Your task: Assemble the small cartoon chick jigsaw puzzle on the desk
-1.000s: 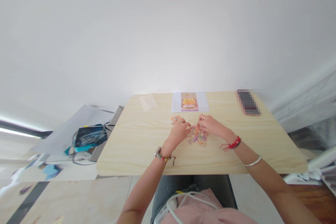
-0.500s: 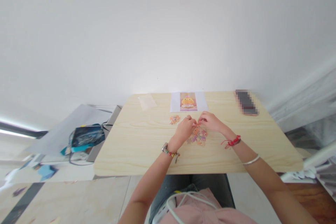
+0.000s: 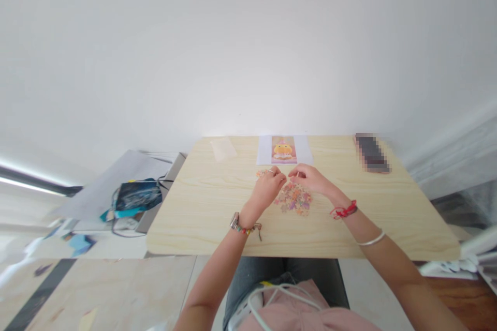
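Note:
A loose heap of small jigsaw puzzle pieces (image 3: 294, 199), mostly orange, pink and purple, lies on the wooden table. Over its far left edge is my left hand (image 3: 268, 186), its fingers curled in a pinch; whatever sits between the tips is too small to make out. My right hand (image 3: 310, 180) hovers at the heap's far side, thumb and fingers drawn together, their contents unclear. A narrow gap separates the two sets of fingertips. Partly hidden behind my left hand is a smaller cluster of pieces (image 3: 261, 172).
Against the wall lies a sheet (image 3: 265, 150) bearing a picture of a yellow cartoon figure (image 3: 283, 150). A pale, thin packet (image 3: 223, 149) rests at the far left of the table (image 3: 202, 217), a blurred-out phone (image 3: 371, 153) at the far right. A dark blue bag (image 3: 139, 195) is left of the table.
My hands have drawn slightly apart; earlier their fingertips met over the heap. More of the heap shows now, and my left hand covers part of the small cluster. The view has shifted slightly.

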{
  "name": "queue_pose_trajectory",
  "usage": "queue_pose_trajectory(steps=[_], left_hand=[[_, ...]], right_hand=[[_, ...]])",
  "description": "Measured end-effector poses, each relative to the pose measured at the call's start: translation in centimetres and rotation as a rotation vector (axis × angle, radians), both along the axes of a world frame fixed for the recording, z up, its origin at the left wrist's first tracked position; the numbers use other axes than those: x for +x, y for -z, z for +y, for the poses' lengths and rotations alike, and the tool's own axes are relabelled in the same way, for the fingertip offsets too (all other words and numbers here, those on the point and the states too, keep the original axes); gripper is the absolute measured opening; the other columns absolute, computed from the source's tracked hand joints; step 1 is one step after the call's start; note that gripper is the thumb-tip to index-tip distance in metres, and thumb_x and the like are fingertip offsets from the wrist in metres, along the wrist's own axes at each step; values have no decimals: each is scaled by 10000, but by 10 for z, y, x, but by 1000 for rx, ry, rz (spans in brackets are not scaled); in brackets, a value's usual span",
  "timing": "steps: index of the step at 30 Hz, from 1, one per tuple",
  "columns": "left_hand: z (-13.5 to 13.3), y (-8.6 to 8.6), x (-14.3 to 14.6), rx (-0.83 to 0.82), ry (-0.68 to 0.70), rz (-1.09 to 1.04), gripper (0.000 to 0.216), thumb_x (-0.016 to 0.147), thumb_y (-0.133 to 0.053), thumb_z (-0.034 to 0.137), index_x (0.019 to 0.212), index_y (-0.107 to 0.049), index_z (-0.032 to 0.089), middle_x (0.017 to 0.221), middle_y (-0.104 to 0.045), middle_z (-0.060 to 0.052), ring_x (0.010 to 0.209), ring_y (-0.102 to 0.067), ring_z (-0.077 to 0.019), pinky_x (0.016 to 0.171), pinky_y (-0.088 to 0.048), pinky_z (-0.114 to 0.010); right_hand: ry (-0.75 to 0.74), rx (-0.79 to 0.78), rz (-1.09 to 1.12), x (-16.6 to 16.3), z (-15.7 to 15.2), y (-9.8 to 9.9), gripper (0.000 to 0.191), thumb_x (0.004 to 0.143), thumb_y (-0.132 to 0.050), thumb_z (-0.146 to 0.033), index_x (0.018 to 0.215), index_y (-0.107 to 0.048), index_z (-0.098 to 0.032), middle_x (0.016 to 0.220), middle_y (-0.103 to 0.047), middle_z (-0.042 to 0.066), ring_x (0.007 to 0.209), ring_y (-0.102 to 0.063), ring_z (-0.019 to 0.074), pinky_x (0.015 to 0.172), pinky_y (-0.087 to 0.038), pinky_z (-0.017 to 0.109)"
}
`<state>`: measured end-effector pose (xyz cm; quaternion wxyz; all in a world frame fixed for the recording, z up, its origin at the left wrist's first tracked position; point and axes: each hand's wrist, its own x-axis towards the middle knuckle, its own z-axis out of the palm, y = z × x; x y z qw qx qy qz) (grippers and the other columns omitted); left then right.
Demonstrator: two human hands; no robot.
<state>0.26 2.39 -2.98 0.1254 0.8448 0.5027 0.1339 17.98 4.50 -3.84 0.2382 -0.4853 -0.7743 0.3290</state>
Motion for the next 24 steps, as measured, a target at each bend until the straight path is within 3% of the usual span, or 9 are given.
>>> queue_pose_trajectory(steps=[5,10,16,24], left_hand=[[-2,13,-10,-16,-89,-6,166,836,-460,229,940,-573,168,966,-505,-61,868,-527,-155,757,-439,-263],[-4,23,-3,-54,-50,-14,197,807,-510,232,981,-577,168,980,-510,-70,898,-528,-165,808,-429,-286],[2,27,13,-56,-24,-2,196,837,-453,256,903,-606,153,910,-521,-77,859,-540,-166,773,-432,-282],[9,30,15,-106,-27,-28,175,803,-493,237,883,-631,162,871,-532,-57,835,-548,-149,773,-423,-251]], right_hand=[[-78,160,-187,-1,-4,4,136,765,-529,-163,864,-620,-143,905,-560,68,800,-534,151,732,-414,276],[-161,146,-294,9,-6,11,130,798,-515,-191,854,-625,-150,874,-532,62,781,-540,144,733,-417,264],[-100,174,-468,-3,-7,11,155,794,-539,-264,804,-628,-137,847,-538,77,735,-547,156,681,-404,255],[-82,117,-337,-4,-4,10,130,766,-575,-248,824,-616,-139,869,-536,63,792,-536,153,727,-394,252]])
